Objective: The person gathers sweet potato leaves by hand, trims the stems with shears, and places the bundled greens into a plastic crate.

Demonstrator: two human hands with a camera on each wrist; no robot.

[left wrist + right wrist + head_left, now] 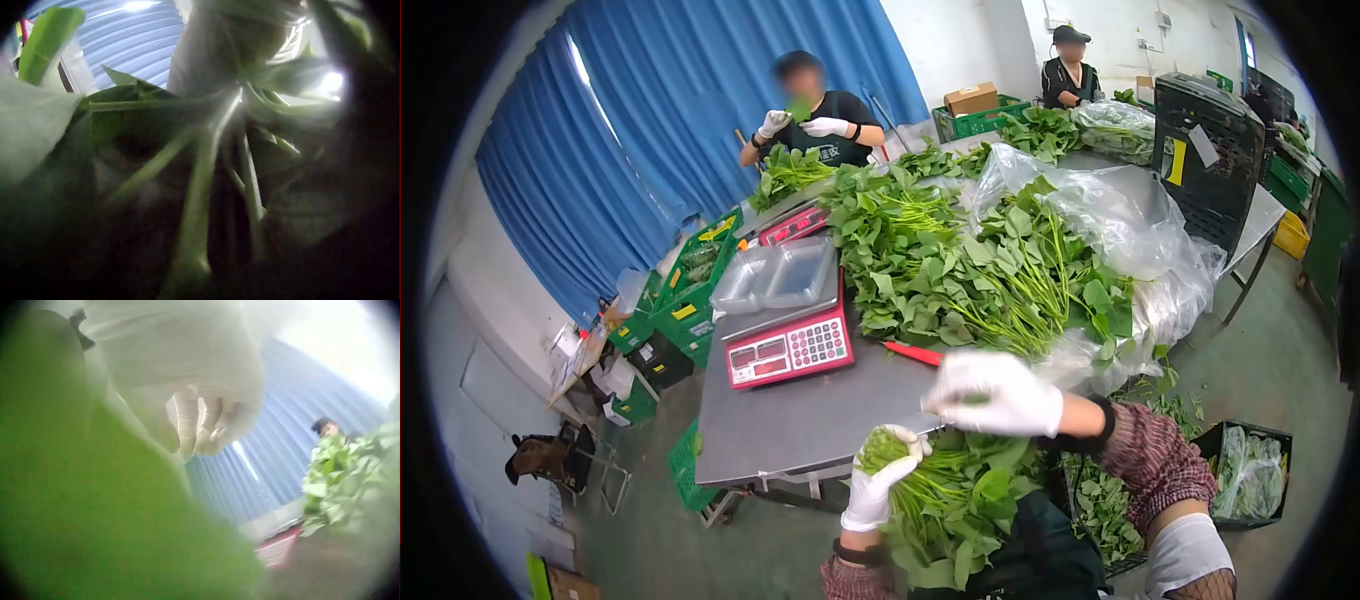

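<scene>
My white-gloved left hand (887, 480) grips a thick bunch of leafy green stems (945, 490), its fingers and thumb curled round the stems, with leaves spreading down and right. Just above this bunch is my white-gloved right hand (995, 395), blurred, with a bit of green at its fingers. The right wrist view shows the fingers of this hand (187, 381) curled in toward the thumb, pinching what looks like a stem; a large blurred leaf (112, 512) covers much of that view. Stems (197, 212) and dark leaves fill the left wrist view.
A large pile of greens (960, 260) and clear plastic (1160, 270) lie on the grey table (750, 430). A red scale (790, 350) with clear trays (775, 275) and a red-handled tool (913, 352) are nearby. Two people work beyond; crates (1250, 475) stand below right.
</scene>
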